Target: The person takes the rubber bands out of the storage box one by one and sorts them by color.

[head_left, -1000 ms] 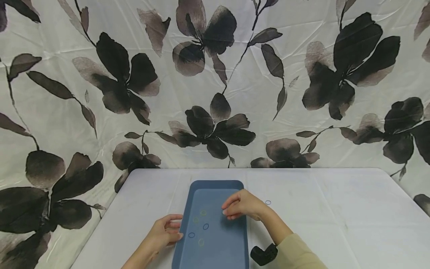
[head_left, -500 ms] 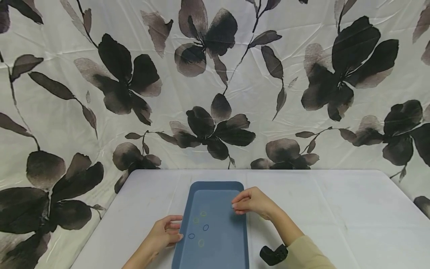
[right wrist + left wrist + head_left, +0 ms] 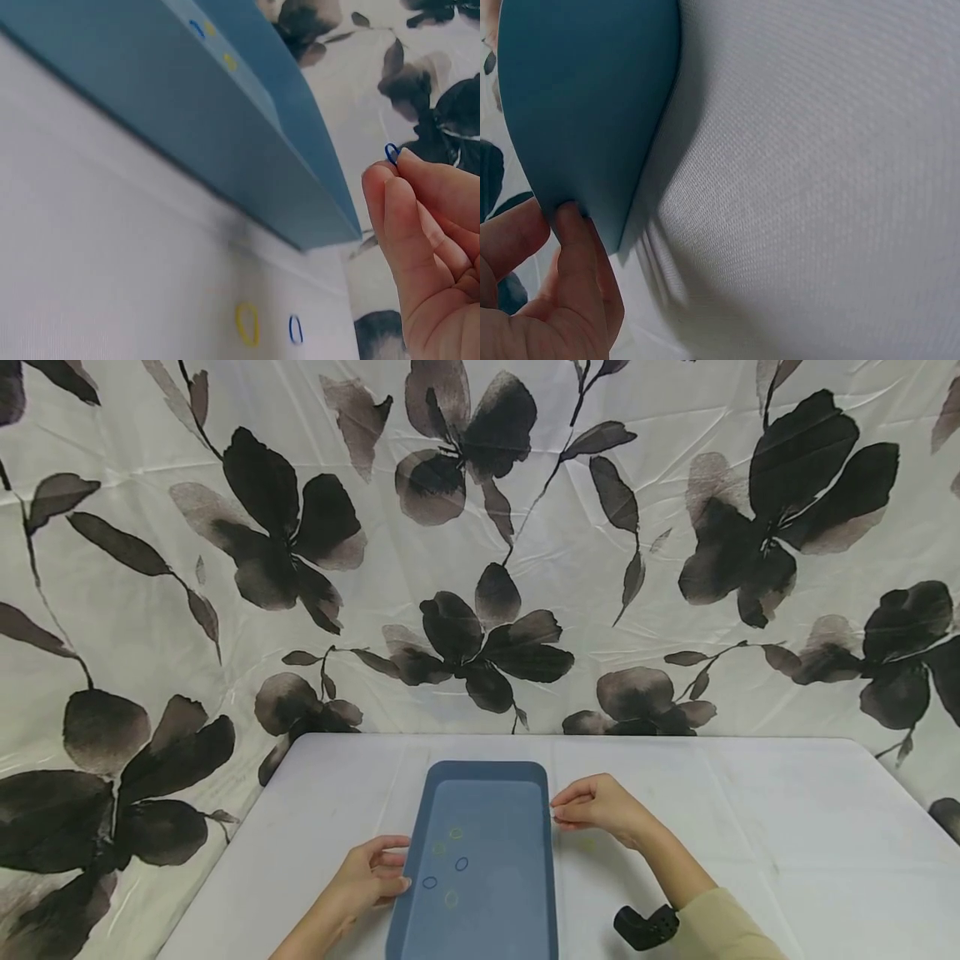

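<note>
A long blue tray (image 3: 502, 877) lies on the table. My left hand (image 3: 371, 877) grips its left rim; in the left wrist view, the thumb and fingers pinch the tray's edge. Just off the right rim, my right hand (image 3: 603, 806) pinches a small blue rubber band (image 3: 388, 152) between thumb and fingertips, and part of the loop sticks up above them. Inside the tray, on its left half, lie two blue bands, one upper (image 3: 457, 867) and one lower (image 3: 423, 883), with three yellow bands, such as the lowest one (image 3: 447, 899).
On the white table (image 3: 750, 843), right of the tray, lie a yellow band (image 3: 241, 322) and a blue band (image 3: 291, 330) side by side below my right hand. A black device (image 3: 647, 927) sits at my right wrist. A floral sheet (image 3: 480, 552) hangs behind the table.
My right hand has moved right, from above the tray to just beyond its right rim, over the table. The left hand stays at the left rim, and the tray's bands have not moved.
</note>
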`<state>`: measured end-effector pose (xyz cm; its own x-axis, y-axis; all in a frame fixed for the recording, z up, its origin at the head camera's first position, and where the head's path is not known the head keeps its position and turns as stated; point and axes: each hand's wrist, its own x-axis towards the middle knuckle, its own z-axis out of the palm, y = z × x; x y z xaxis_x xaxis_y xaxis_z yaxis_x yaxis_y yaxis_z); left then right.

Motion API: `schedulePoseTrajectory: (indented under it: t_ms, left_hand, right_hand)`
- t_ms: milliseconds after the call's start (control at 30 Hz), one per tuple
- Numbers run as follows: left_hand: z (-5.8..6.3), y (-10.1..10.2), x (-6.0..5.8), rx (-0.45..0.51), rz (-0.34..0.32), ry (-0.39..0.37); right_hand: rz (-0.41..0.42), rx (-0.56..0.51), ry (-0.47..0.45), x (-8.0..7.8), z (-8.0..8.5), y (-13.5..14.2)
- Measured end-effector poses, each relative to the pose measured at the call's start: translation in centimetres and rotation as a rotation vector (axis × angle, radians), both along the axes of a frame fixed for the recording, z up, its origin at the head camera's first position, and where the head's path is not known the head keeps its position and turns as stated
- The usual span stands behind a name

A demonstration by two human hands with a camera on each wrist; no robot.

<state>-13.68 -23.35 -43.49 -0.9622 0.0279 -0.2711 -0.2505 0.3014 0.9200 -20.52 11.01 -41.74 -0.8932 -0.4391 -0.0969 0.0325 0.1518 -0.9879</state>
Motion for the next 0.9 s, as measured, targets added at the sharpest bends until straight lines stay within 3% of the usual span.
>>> schedulePoseTrajectory:
  t_ms: [467,900]
  left_hand:
    - [0.3,0.0,0.1,-0.001,-0.018,-0.001]
    - [0.5,0.0,-0.4,0.000,-0.014,-0.011]
  right_hand:
    - [-0.042,0.020,-0.015,0.2,-0.8,3.8]
    - [-0.097,0.086,-0.063,0.7,-2.4,5.6]
